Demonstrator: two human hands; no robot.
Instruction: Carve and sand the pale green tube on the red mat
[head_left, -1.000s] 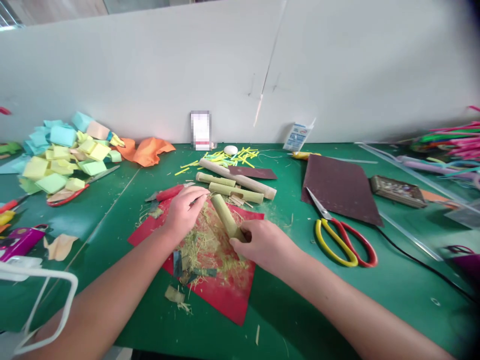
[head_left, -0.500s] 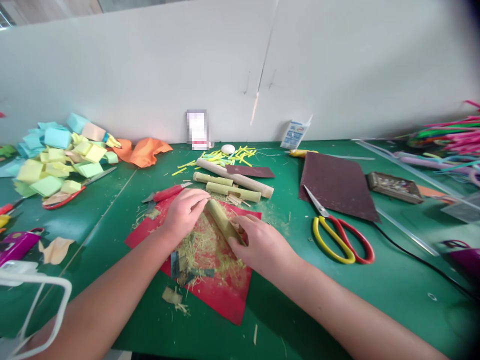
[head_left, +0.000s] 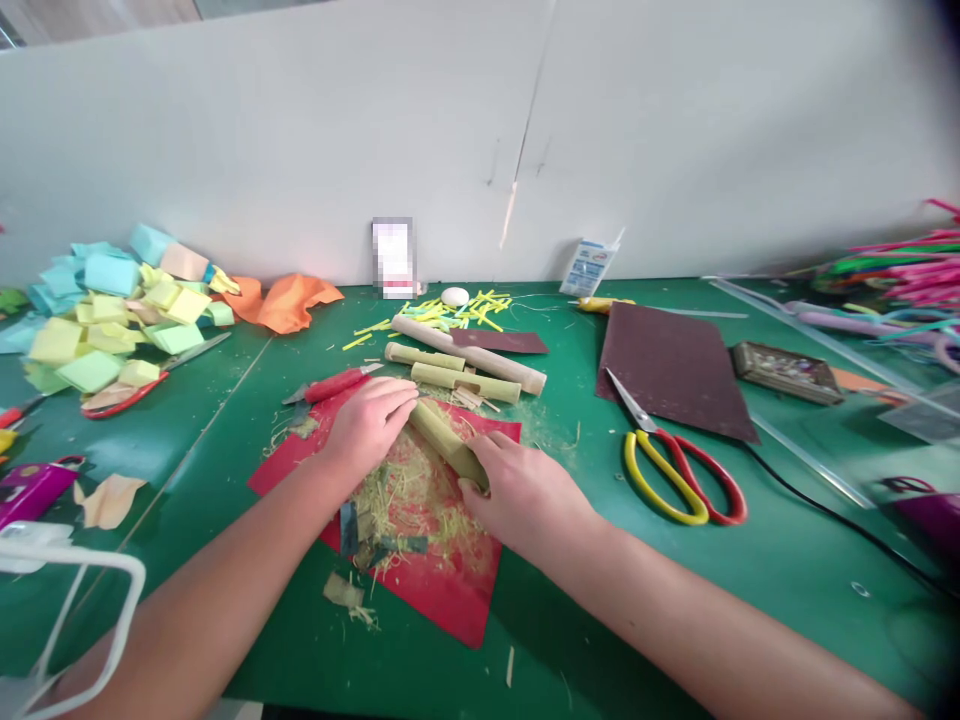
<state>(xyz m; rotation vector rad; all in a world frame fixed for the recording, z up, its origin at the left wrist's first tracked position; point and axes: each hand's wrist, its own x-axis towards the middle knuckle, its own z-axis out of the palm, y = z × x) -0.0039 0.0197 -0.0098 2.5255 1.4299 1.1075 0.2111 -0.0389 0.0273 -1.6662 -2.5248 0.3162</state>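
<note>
A pale green bamboo tube [head_left: 444,436] lies at a slant between my hands, above a red sheet [head_left: 442,597] strewn with fine shavings [head_left: 386,500]. My right hand [head_left: 521,485] grips the near end, thumb on one side and fingers over the other. At the far end, my left hand [head_left: 373,420] has its fingers closed on the tube, their tips partly hidden. Beyond them lie two short notched bamboo pieces [head_left: 487,383] and a longer pale stick [head_left: 472,354]. Left of these rests a red-handled knife [head_left: 334,384].
Scissors with yellow and red handles [head_left: 667,460] lie at right, touching a dark brown sandpaper sheet [head_left: 667,365]. A metal tin [head_left: 787,373] sits behind. Folded paper pieces [head_left: 112,310] heap at left near an orange cloth [head_left: 289,302]. A white partition [head_left: 300,140] closes the back.
The bamboo tube has turned slightly in my hands, and my right hand's fingers have shifted over its near end. My left hand stays almost in place.
</note>
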